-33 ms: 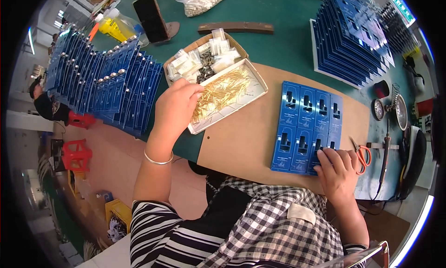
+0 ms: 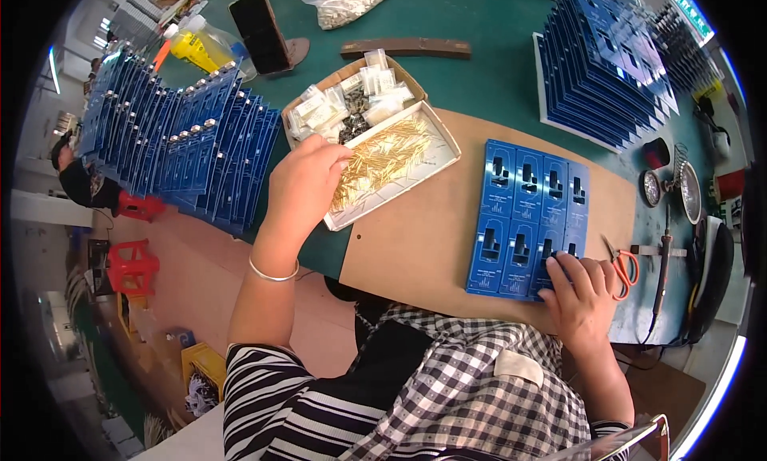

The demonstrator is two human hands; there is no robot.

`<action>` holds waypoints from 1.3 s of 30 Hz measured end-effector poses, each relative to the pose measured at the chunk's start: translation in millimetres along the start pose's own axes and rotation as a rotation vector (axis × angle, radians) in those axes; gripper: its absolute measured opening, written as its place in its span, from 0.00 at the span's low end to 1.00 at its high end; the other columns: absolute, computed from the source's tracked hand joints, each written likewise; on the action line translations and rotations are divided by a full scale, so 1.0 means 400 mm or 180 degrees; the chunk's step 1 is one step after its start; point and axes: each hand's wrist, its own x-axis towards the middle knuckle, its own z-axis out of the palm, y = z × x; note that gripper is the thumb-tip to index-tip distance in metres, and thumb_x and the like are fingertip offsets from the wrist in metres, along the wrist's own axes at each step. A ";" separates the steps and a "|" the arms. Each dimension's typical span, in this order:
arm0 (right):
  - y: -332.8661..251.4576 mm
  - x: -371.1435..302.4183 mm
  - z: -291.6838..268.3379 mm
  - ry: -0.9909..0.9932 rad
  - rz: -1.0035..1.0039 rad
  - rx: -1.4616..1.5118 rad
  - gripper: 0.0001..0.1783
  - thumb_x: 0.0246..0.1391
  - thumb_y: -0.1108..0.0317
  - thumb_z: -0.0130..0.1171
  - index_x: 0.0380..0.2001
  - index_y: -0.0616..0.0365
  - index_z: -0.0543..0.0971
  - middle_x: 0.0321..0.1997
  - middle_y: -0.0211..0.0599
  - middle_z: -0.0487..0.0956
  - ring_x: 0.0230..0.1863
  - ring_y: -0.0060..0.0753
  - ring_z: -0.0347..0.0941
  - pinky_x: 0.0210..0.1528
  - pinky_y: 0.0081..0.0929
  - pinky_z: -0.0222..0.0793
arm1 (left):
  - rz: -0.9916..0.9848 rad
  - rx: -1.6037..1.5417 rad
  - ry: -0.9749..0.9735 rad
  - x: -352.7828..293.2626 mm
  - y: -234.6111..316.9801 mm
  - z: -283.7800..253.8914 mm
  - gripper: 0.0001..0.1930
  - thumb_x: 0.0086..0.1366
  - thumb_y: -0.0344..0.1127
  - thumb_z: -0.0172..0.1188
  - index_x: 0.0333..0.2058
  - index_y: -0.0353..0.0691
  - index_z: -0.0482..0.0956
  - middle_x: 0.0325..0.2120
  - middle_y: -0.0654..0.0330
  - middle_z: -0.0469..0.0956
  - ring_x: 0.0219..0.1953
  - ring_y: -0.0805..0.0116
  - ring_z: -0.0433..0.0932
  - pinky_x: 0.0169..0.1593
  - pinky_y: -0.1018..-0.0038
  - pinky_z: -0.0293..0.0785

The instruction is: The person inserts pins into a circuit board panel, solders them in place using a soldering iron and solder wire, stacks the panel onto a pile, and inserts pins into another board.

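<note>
At the left rim of a shallow white box point(image 2: 445, 135) of thin gold pins point(image 2: 383, 159) is my left hand point(image 2: 302, 180), its thumb and fingertips drawn together over the pins. Whatever they pinch is too small to make out. My right hand point(image 2: 583, 298) lies on the lower right corner of a blue circuit board panel point(image 2: 502, 203), fingers stretched over it and covering part of a cutout. This panel has two rows of black cutouts and rests flat on a brown board point(image 2: 407, 253).
Behind the pins, a cardboard box point(image 2: 323, 79) holds small clear bags. Blue boards stand in rows point(image 2: 188, 153) at left and in a stack point(image 2: 595, 69) at far right. Orange-handled scissors point(image 2: 625, 273) and a soldering iron point(image 2: 662, 273) lie right; a phone point(image 2: 262, 33) stands behind.
</note>
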 end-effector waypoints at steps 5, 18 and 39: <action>-0.008 -0.024 0.012 -0.0240 0.0127 0.0066 0.31 0.53 0.47 0.56 0.54 0.58 0.76 0.57 0.41 0.72 0.51 0.44 0.68 0.55 0.46 0.59 | 0.0179 0.0145 -0.0134 0.012 0.005 0.004 0.07 0.58 0.28 0.61 0.34 0.45 0.83 0.31 0.60 0.76 0.34 0.58 0.78 0.36 0.67 0.75; -0.002 -0.035 0.027 -0.0261 0.0332 0.0268 0.31 0.54 0.48 0.57 0.57 0.54 0.74 0.60 0.42 0.70 0.51 0.48 0.66 0.55 0.47 0.58 | 0.2164 0.0655 -0.0597 0.043 -0.025 -0.011 0.08 0.51 0.30 0.61 0.32 0.47 0.82 0.27 0.65 0.73 0.31 0.66 0.76 0.30 0.71 0.74; -0.010 -0.034 0.033 -0.0265 0.0356 0.0197 0.32 0.51 0.51 0.60 0.58 0.52 0.74 0.60 0.40 0.69 0.52 0.47 0.65 0.56 0.46 0.57 | 0.2955 0.0650 -0.0752 0.089 -0.044 -0.006 0.09 0.50 0.29 0.61 0.33 0.40 0.80 0.29 0.63 0.75 0.31 0.66 0.77 0.30 0.70 0.74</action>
